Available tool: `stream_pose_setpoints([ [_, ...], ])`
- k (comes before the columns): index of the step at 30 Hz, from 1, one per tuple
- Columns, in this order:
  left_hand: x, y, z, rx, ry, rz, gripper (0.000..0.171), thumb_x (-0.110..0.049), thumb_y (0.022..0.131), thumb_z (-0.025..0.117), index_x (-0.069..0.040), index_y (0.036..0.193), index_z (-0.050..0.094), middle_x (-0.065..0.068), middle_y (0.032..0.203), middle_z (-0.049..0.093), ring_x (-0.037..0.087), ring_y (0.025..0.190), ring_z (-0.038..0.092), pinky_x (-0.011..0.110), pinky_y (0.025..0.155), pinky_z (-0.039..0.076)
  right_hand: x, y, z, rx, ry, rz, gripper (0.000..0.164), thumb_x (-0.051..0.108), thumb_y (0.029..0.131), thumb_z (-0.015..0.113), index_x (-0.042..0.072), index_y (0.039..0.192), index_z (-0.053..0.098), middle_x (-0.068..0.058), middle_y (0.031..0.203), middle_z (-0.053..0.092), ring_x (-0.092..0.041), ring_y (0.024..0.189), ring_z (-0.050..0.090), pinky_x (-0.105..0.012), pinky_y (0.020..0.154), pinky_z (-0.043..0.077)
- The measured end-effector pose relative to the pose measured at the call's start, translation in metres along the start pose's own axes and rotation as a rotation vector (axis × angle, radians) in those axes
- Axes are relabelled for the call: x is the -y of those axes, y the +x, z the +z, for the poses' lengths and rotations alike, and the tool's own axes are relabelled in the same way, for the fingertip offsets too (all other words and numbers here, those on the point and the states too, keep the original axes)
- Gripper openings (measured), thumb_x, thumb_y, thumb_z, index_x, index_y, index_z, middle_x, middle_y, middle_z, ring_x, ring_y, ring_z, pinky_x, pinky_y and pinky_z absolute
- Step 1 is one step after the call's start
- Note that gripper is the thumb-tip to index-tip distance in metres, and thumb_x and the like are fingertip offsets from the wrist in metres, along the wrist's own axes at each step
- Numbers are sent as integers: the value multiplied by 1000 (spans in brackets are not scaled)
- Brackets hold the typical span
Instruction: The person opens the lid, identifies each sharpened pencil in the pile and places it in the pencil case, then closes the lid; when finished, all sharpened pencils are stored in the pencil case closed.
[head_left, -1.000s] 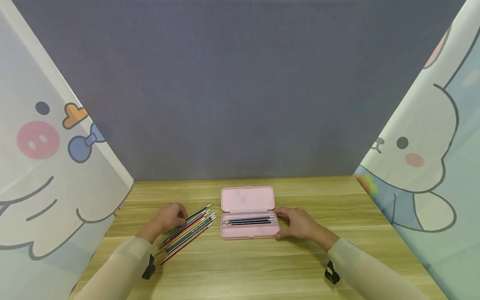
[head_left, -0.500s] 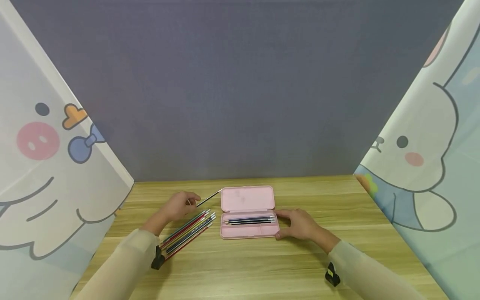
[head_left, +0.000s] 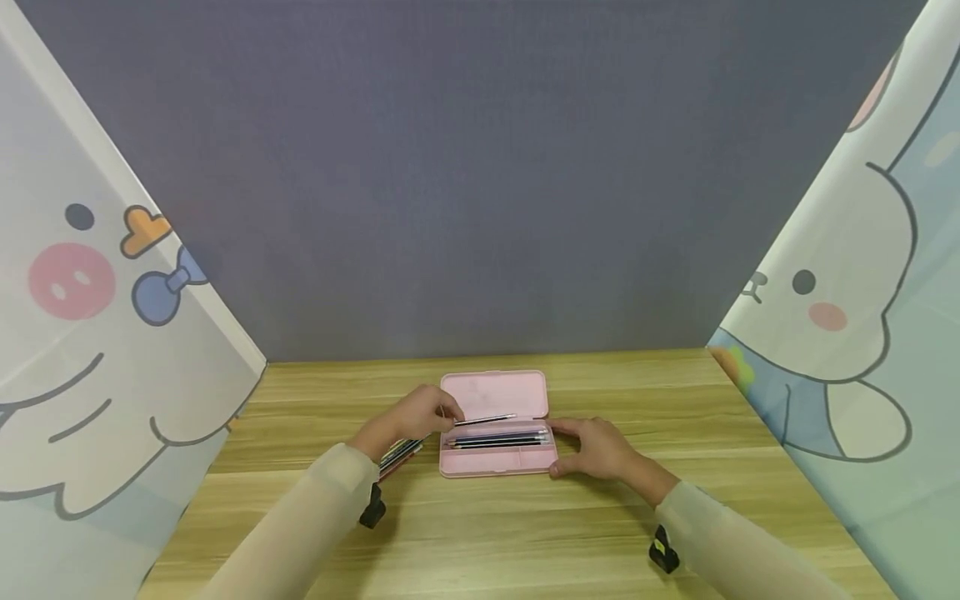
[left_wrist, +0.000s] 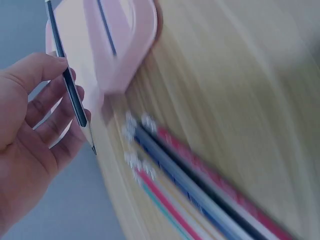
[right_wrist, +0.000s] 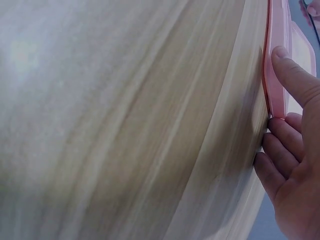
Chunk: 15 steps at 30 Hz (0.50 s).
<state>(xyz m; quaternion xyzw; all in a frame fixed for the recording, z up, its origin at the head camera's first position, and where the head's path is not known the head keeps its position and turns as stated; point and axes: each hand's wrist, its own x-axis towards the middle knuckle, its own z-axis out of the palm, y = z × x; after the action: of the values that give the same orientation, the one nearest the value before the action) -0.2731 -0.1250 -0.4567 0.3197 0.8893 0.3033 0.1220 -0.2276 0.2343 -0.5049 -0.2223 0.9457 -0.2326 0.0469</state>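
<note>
My left hand (head_left: 420,414) pinches a dark pencil (left_wrist: 70,82) between thumb and fingers. In the head view this pencil's white-ended part reaches over the back of the pink pencil case (head_left: 480,462), whose lid (head_left: 480,392) lies folded back. Several pencils (head_left: 498,440) lie lengthwise in the long rear compartment. My right hand (head_left: 596,448) holds the case's right end, the thumb by the front corner and the index finger near the back corner. In the right wrist view, the other fingers of that hand (right_wrist: 295,165) sit low beside the case's end.
A pile of coloured pencils (left_wrist: 185,180) lies on the wooden table (head_left: 600,533) left of the case, partly hidden by the left forearm in the head view. A grey panel (head_left: 480,183) rises behind the table. Cartoon-printed panels stand at both sides.
My left hand has taken a dark pencil from the pile and carried it rightwards to the case, turning it nearly level with the compartments. The right hand has stayed at the case's right end.
</note>
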Motion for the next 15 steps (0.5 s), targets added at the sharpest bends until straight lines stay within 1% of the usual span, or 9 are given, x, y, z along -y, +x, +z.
stream_pose_setpoints([
  [5,-11,21,20,49,-12,-3,20,3,91,64,-2,103,79,6,92,76,11,66,63,26,66,54,0,-1,0,-8,1,0,88,57,69,89,18,143,62,-8,138,67,-32,126,63,-53,101,51],
  [7,-14,26,27,63,-2,1,19,4,90,65,-1,102,79,7,93,76,11,67,63,26,67,55,0,-1,0,-10,3,-8,87,56,69,89,18,143,62,-7,138,67,-32,125,64,-53,101,51],
  [12,-21,32,39,93,51,3,17,3,89,68,-3,99,80,5,95,77,8,80,63,27,74,54,0,-1,0,-17,4,-20,87,55,69,90,17,142,62,-7,138,67,-32,125,64,-52,102,51],
  [15,-25,33,43,96,85,2,15,1,90,69,-4,99,80,3,93,76,7,80,63,26,74,54,-1,-2,0,-17,6,-14,87,54,69,90,17,142,62,-7,138,67,-32,126,64,-52,102,51],
])
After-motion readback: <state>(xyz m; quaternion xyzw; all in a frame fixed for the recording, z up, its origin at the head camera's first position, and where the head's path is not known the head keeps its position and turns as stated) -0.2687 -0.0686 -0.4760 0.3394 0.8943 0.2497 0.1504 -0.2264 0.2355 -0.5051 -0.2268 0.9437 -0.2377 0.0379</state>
